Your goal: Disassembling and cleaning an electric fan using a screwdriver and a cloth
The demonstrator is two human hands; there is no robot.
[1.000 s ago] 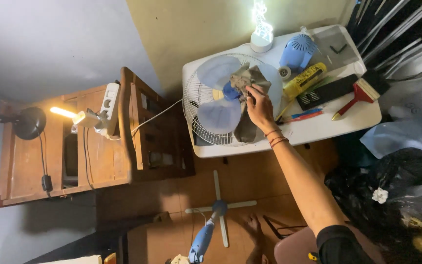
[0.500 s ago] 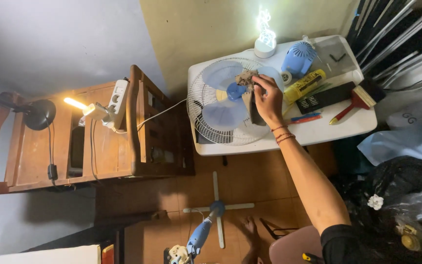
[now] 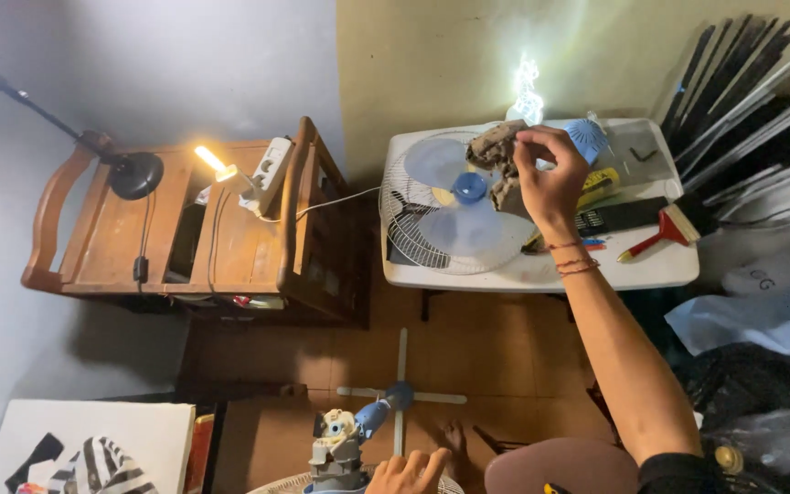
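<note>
**Right hand gripping a dirty rag over a fan blade**

A person's right hand [image 3: 549,178] is reaching out over a white plastic table [image 3: 633,267], its fingers closing tightly around a crumpled grey-brown cloth rag [image 3: 496,151]. The rag is hanging from the fingertips, just above a pale blue three-bladed plastic fan propeller [image 3: 470,203] sitting in a white wire fan guard [image 3: 404,229]. Beyond the knuckles, a small round blue fan part [image 3: 585,137] is lying near a glowing white bulb [image 3: 527,91]. Beside the wrist, a red-handled scraper [image 3: 658,233] is lying on the table.

The left hand [image 3: 404,473] is showing only partly at the lower edge, fingers curling together; whether they are gripping anything cannot be told. Just beside its fingers, a grey fan motor unit [image 3: 336,450] is standing above a cross-shaped fan base [image 3: 401,395] on the brown floor.
</note>
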